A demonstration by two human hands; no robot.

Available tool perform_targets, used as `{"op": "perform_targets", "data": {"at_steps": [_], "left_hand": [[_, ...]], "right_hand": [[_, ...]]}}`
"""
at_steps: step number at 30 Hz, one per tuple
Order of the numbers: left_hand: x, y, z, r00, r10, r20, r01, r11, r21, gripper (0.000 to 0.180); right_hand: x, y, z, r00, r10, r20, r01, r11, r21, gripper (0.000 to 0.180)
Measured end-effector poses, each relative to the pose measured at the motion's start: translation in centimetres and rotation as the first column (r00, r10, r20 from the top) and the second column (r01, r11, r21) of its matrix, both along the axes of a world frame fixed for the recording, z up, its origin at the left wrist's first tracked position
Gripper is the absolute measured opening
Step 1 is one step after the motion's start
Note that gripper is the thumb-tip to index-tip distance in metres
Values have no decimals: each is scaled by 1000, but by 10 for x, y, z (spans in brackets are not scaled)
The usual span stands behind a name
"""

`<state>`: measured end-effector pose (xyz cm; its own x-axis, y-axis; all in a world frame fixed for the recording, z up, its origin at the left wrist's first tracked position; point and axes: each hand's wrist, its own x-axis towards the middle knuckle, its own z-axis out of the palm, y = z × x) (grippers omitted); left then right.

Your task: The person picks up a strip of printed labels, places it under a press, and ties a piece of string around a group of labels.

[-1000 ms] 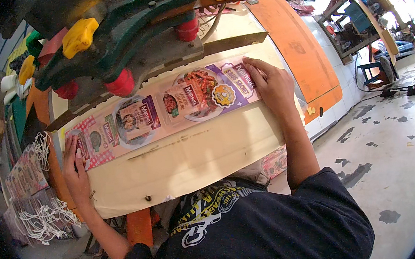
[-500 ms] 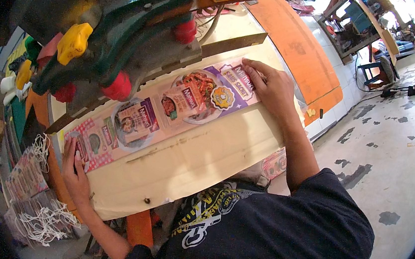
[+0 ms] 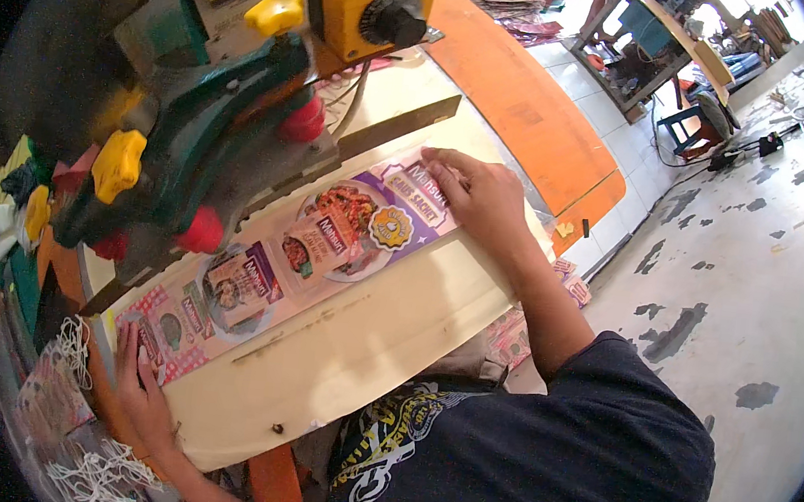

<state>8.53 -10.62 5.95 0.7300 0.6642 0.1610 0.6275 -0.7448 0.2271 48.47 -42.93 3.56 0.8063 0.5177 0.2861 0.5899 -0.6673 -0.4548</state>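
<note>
A long printed plastic sheet point(image 3: 309, 257) with food pictures in pink and purple lies slantwise on the cream-coloured table cover point(image 3: 314, 359). My left hand point(image 3: 144, 398) rests at its left end, fingers stretched out along the edge and thumb apart. At the far right end my right hand point(image 3: 486, 199) grips the sheet's corner between thumb and bent fingers; the fingertips are partly hidden. Right behind the sheet runs the long metal bar point(image 3: 399, 127) of a press-like machine, with dark green arms point(image 3: 242, 105) above it. The sheet's far edge lies close along this bar.
Yellow knobs point(image 3: 120, 166), red knobs point(image 3: 302, 119) and a yellow control box point(image 3: 372, 6) sit on the machine. An orange board point(image 3: 523, 98) is beyond the table cover. Bundles with white strings point(image 3: 100, 476) hang at lower left. More printed sheets point(image 3: 510, 337) lie near my right forearm.
My view has shifted, so the machine's control box shows more fully and the scene sits further left. Both hands stay at the sheet's two ends, and the sheet's position by the bar looks much the same.
</note>
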Motion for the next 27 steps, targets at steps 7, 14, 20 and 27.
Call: {"op": "perform_targets", "data": {"at_steps": [7, 14, 20, 27], "left_hand": [[5, -8, 8, 997, 31, 70, -30, 999, -18, 41], [5, -7, 10, 998, 10, 69, -9, 1000, -15, 42], [-2, -1, -2, 990, 99, 99, -97, 995, -24, 42], [-12, 14, -21, 987, 68, 145, -66, 998, -19, 42]], "right_hand": [[-4, 1, 4, 1000, 1, -24, 0, 997, 72, 28], [-4, 2, 2, 1000, 8, 8, -9, 993, 119, 25], [-5, 3, 7, 999, 1, -48, 4, 996, 92, 26], [-6, 1, 9, 997, 13, -73, -7, 997, 80, 28]]}}
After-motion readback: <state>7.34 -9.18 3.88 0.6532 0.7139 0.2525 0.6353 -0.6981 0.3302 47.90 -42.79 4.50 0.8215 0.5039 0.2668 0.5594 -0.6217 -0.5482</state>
